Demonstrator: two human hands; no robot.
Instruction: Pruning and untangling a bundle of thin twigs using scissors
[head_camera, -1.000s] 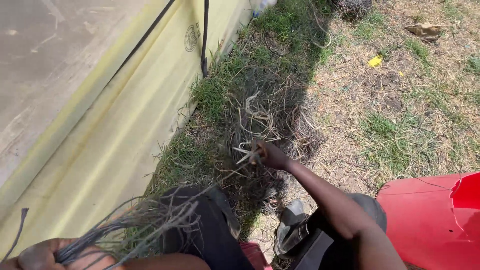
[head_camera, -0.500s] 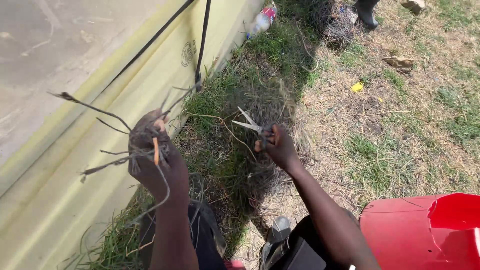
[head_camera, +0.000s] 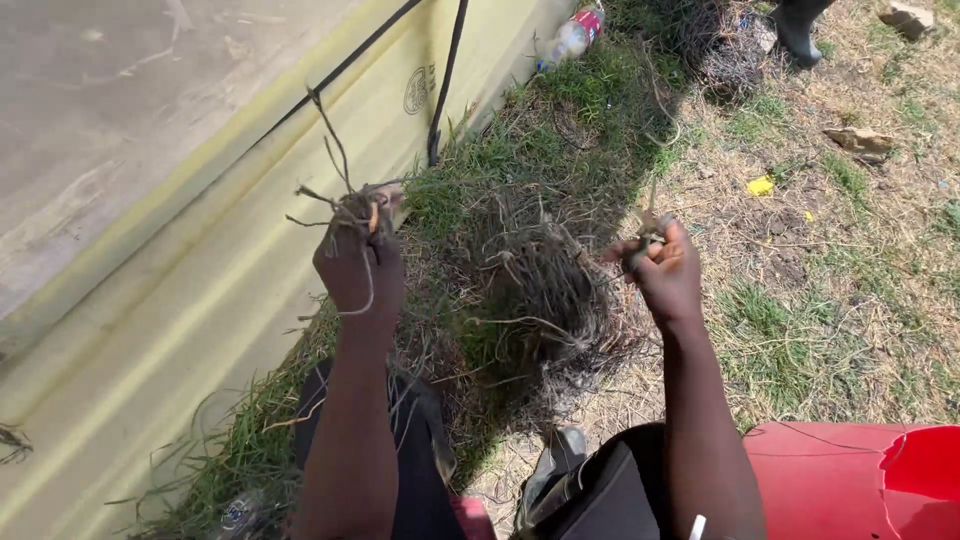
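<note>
Head view: plastic bottle (head_camera: 568, 40) (red label)

- Location type: outdoor ground beside a structure, in direct sunlight with hard shadows.
- Ground cover: patchy grass (head_camera: 560, 130) mixed with dry straw and bare soil (head_camera: 800, 250).
- Boundary: a yellow tarpaulin wall (head_camera: 200, 300) with black cords (head_camera: 447, 80) runs along one side.
- Debris: a discarded plastic bottle (head_camera: 570, 38), loose stones (head_camera: 860, 140) and a heap of dry roots (head_camera: 545, 290).
</note>
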